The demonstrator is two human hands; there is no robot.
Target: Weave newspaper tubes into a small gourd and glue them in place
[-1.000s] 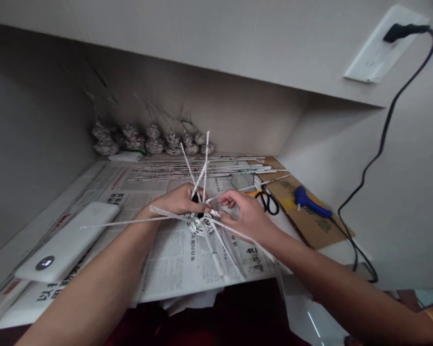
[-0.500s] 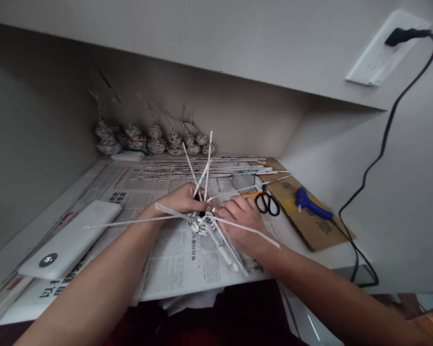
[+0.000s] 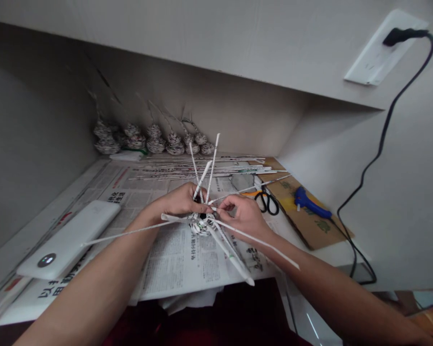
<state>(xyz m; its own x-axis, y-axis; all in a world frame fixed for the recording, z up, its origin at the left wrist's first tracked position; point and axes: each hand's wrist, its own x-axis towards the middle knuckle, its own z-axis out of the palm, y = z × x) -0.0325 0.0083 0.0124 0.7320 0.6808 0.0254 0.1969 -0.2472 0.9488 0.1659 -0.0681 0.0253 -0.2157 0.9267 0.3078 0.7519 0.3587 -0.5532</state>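
A small woven paper piece [image 3: 201, 227], made of rolled newspaper, is between my hands above the newspaper sheet. Long paper tubes [image 3: 234, 263] stick out from it on all sides like spokes. My left hand [image 3: 183, 201] is closed on its far left side, thumb across the top near the dark opening. With thumb and forefinger, my right hand [image 3: 243, 214] pinches a paper tube at the piece's right side. Both sets of fingertips nearly meet. The underside of the weave is partly hidden.
Gourd-shaped woven pieces [image 3: 155, 139] line the back wall, with loose paper tubes [image 3: 202, 169] before them. Scissors [image 3: 267, 203] and a blue glue gun [image 3: 312, 204] on cardboard [image 3: 299, 216] lie right. A white power bank [image 3: 70, 240] is at left. The glue gun's cord [image 3: 377, 158] runs to a wall socket.
My right hand has turned, its fingers lifting into an open-looking pinch. The woven piece has turned slightly, so its spokes have swung; my left hand stays nearly in place.
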